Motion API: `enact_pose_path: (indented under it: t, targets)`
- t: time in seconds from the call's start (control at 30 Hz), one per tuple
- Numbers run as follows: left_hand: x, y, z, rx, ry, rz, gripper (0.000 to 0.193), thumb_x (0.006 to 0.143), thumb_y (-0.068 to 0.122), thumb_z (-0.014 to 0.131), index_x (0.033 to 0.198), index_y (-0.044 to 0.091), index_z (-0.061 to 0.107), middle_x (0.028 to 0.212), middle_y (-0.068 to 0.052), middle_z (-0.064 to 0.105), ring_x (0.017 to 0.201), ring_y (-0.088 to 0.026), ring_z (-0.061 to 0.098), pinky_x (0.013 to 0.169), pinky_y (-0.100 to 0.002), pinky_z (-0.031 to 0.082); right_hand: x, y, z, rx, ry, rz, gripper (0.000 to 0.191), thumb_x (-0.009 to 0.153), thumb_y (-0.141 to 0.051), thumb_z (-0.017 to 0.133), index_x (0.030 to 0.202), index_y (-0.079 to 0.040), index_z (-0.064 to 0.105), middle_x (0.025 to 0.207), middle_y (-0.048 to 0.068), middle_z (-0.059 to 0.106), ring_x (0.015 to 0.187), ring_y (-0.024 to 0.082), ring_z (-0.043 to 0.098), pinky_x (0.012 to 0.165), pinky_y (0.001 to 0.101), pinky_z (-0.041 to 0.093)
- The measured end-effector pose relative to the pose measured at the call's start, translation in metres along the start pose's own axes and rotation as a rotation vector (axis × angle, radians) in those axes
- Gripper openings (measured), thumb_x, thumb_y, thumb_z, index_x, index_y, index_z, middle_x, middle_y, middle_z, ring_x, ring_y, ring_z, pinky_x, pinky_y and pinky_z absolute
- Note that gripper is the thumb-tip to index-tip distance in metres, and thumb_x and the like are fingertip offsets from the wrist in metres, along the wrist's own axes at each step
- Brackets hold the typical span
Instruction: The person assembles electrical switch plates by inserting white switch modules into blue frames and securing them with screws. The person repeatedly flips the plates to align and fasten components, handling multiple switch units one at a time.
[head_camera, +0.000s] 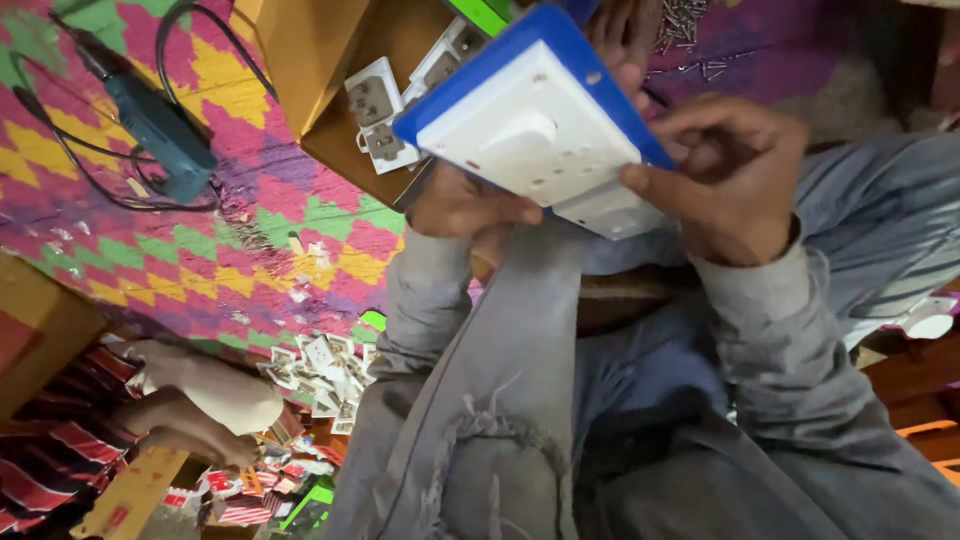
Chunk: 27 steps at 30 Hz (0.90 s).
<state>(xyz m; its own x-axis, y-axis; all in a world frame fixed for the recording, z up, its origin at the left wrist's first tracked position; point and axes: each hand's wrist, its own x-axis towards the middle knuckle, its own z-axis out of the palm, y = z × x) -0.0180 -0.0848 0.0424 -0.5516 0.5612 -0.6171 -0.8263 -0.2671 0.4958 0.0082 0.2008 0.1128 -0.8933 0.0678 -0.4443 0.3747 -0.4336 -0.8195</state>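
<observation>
Landmark: a white switch-and-socket plate with a blue frame, held up in front of the person's lap, tilted with its face toward the camera.
Left hand: below and left of the plate, fingers curled under its lower edge; it seems to carry the weight and keep the plate steady.
Right hand: at the plate's right edge, fingers pinched closed on the rim, thumb on the white face; this grip appears to fix the tilt.
Why held so: both hands clamp opposite sides, so the plate stays clear of the lap.
Cardboard box: just left of and behind the plate, open, with loose white sockets inside, within reach.
Blue power tool: well left of the plate, on a colourful zigzag mat, its black cord looped beside it.
Screws: scattered above the plate.
Small white parts: a pile well below the plate.
Another person's feet: beside that pile.
</observation>
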Motion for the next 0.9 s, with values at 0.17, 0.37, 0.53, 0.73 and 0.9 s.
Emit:
enact_pose_path:
  t: [0.17, 0.37, 0.53, 0.73, 0.9]
  targets:
    - [0.019, -0.018, -0.024, 0.241, -0.106, 0.102, 0.107, 0.06, -0.016, 0.089, 0.156, -0.005, 0.042, 0.147, -0.016, 0.059, 0.142, -0.031, 0.053, 0.12, -0.045, 0.045, 0.007, 0.034, -0.02, 0.277, -0.026, 0.159, 0.026, 0.091, 0.013, 0.078, 0.115, 0.006, 0.07, 0.11, 0.018, 0.075, 0.101, 0.02, 0.075, 0.096, 0.0333, 0.061]
    - [0.062, -0.044, -0.022, 0.169, -0.149, 0.2, 0.114, 0.071, -0.005, 0.091, 0.163, 0.003, 0.026, 0.157, -0.014, 0.045, 0.15, -0.029, 0.042, 0.129, -0.044, 0.033, 0.019, 0.089, -0.054, 0.337, 0.01, 0.273, 0.023, 0.1, 0.002, 0.073, 0.122, 0.008, 0.07, 0.117, 0.018, 0.074, 0.105, 0.022, 0.072, 0.102, 0.0358, 0.059]
    - [0.09, -0.063, 0.002, -0.039, -0.127, 0.148, 0.105, 0.075, 0.011, 0.087, 0.162, 0.003, 0.028, 0.158, -0.018, 0.045, 0.147, -0.031, 0.041, 0.131, -0.047, 0.031, 0.017, 0.11, -0.08, 0.489, 0.007, 0.463, 0.024, 0.1, -0.008, 0.066, 0.12, 0.006, 0.07, 0.115, 0.018, 0.074, 0.102, 0.025, 0.074, 0.097, 0.0383, 0.059]
    - [0.093, -0.078, 0.015, 0.254, -0.113, 0.251, 0.096, 0.078, 0.012, 0.091, 0.154, 0.003, 0.033, 0.149, -0.015, 0.051, 0.142, -0.027, 0.049, 0.122, -0.045, 0.04, -0.007, 0.13, -0.089, 0.49, 0.074, 0.469, 0.023, 0.099, -0.007, 0.068, 0.118, 0.005, 0.07, 0.113, 0.016, 0.075, 0.101, 0.024, 0.074, 0.096, 0.0374, 0.059]
    - [0.086, -0.078, 0.018, 0.347, -0.066, 0.122, 0.061, 0.088, 0.004, 0.088, 0.139, -0.009, 0.058, 0.127, -0.021, 0.071, 0.114, -0.027, 0.07, 0.101, -0.039, 0.059, -0.022, 0.138, -0.081, 0.287, 0.136, 0.441, 0.025, 0.096, -0.002, 0.072, 0.12, 0.004, 0.07, 0.111, 0.014, 0.075, 0.099, 0.02, 0.072, 0.093, 0.0344, 0.058]
